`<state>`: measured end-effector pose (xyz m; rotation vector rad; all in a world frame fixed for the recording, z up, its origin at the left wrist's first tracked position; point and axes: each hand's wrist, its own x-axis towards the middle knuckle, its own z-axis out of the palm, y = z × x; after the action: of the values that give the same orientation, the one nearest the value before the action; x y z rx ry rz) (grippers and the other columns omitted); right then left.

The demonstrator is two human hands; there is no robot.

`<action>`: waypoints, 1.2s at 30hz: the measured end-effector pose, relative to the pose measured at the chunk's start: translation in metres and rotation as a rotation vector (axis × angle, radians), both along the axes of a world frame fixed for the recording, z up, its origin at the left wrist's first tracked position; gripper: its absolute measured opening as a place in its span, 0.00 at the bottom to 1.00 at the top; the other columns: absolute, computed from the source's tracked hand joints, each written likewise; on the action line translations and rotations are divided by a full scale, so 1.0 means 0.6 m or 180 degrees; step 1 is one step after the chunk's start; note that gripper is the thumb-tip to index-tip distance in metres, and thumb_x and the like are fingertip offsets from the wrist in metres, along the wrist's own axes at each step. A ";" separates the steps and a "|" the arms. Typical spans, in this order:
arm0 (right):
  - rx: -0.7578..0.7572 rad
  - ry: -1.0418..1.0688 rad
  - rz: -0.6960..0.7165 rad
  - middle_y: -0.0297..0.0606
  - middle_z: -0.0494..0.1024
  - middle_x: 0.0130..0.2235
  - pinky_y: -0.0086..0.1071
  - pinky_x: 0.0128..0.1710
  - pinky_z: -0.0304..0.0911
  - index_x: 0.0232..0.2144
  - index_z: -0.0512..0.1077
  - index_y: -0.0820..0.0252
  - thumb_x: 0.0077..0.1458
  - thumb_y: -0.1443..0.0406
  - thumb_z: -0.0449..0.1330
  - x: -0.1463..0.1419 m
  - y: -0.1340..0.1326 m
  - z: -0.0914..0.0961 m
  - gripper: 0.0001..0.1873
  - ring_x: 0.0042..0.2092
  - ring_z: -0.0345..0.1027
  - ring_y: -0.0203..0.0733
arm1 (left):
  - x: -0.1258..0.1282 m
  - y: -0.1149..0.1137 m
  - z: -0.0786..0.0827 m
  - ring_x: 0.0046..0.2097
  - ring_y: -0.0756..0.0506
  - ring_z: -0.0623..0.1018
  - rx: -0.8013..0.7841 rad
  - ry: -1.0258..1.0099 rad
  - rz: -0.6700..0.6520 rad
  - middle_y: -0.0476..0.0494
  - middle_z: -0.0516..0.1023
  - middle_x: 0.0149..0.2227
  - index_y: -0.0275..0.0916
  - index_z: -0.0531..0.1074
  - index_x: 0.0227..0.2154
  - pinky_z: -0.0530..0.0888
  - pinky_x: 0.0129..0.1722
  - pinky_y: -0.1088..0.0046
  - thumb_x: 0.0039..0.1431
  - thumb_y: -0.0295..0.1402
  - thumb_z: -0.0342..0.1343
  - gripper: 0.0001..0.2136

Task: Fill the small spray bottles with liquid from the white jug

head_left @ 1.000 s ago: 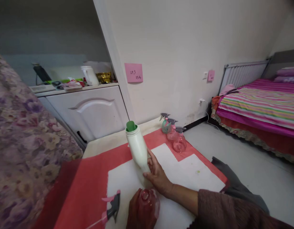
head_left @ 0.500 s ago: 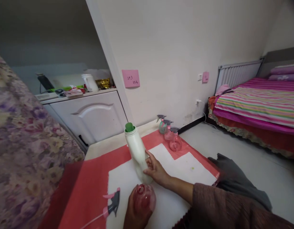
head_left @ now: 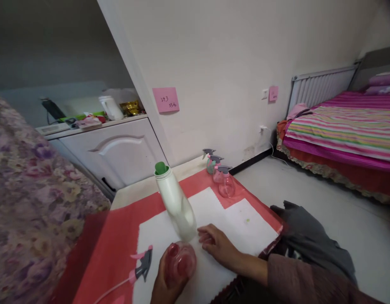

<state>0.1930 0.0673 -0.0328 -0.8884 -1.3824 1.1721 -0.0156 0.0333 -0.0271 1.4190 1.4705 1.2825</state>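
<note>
Low at the front of the table, my left hand (head_left: 168, 280) is wrapped round a clear pink spray bottle body (head_left: 183, 265) whose neck has no spray head on it. My right hand (head_left: 215, 245) hangs just to the right of it, fingers loosely curled and apart, holding nothing. Behind the pink bottle stands a tall pale bottle (head_left: 176, 202) without a cap, its green pour spout (head_left: 161, 168) showing at the mouth. Left of my left hand lies a grey and pink spray head (head_left: 143, 264) with a pale tube.
Several spray bottles with heads stand in a row at the table's far right corner, the nearest a pink one (head_left: 227, 187). White paper (head_left: 236, 226) covers part of the red tablecloth (head_left: 119, 228). A floral curtain (head_left: 39, 190) hangs at left; dark cloth (head_left: 312, 236) lies right of the table.
My right hand has let go of the pale bottle and drawn back towards me. The pink bottle, still in my left hand, has tilted slightly. The view has shifted a little.
</note>
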 end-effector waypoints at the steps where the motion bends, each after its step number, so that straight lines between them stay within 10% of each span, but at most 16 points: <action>1: -0.0002 -0.0018 0.0086 0.37 0.73 0.43 0.46 0.44 0.69 0.46 0.72 0.51 0.44 0.75 0.58 0.008 -0.012 -0.004 0.25 0.42 0.73 0.46 | -0.001 0.000 -0.001 0.61 0.30 0.68 -0.0017 0.0038 0.0020 0.38 0.73 0.56 0.41 0.67 0.52 0.64 0.63 0.55 0.34 0.53 0.69 0.40; 10: 0.0132 0.0078 0.0556 0.36 0.75 0.45 0.44 0.49 0.69 0.46 0.72 0.51 0.45 0.72 0.65 0.063 -0.046 -0.012 0.24 0.46 0.74 0.47 | 0.024 -0.016 0.017 0.60 0.28 0.69 -0.0379 0.0006 0.0212 0.36 0.72 0.57 0.40 0.64 0.56 0.65 0.62 0.52 0.33 0.50 0.70 0.44; 21: 0.0270 -0.0273 0.0334 0.48 0.66 0.59 0.50 0.63 0.56 0.60 0.62 0.56 0.30 0.55 0.77 0.120 -0.019 -0.013 0.54 0.61 0.61 0.58 | 0.172 0.006 -0.009 0.65 0.31 0.64 -0.0349 -0.0211 -0.0894 0.31 0.63 0.64 0.39 0.58 0.60 0.64 0.63 0.55 0.38 0.46 0.71 0.46; 30: 0.0211 -0.0617 0.0253 0.46 0.67 0.59 0.51 0.62 0.58 0.61 0.59 0.54 0.36 0.64 0.73 0.120 -0.030 -0.019 0.49 0.60 0.62 0.57 | 0.156 -0.025 -0.009 0.67 0.35 0.60 -0.0349 -0.0128 -0.1019 0.34 0.59 0.67 0.41 0.56 0.63 0.58 0.66 0.55 0.47 0.38 0.69 0.42; 36: 0.0143 -0.0735 0.0198 0.47 0.67 0.59 0.49 0.62 0.58 0.59 0.59 0.56 0.38 0.67 0.68 0.117 -0.039 -0.012 0.45 0.60 0.62 0.55 | 0.084 -0.054 0.014 0.55 0.39 0.76 -0.0535 -0.0042 -0.0421 0.34 0.78 0.52 0.39 0.71 0.50 0.70 0.58 0.58 0.52 0.41 0.64 0.23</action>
<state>0.2635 0.0440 -0.0400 -0.9783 -1.6266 1.1065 0.0346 0.0011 -0.0187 1.3698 1.4157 1.0598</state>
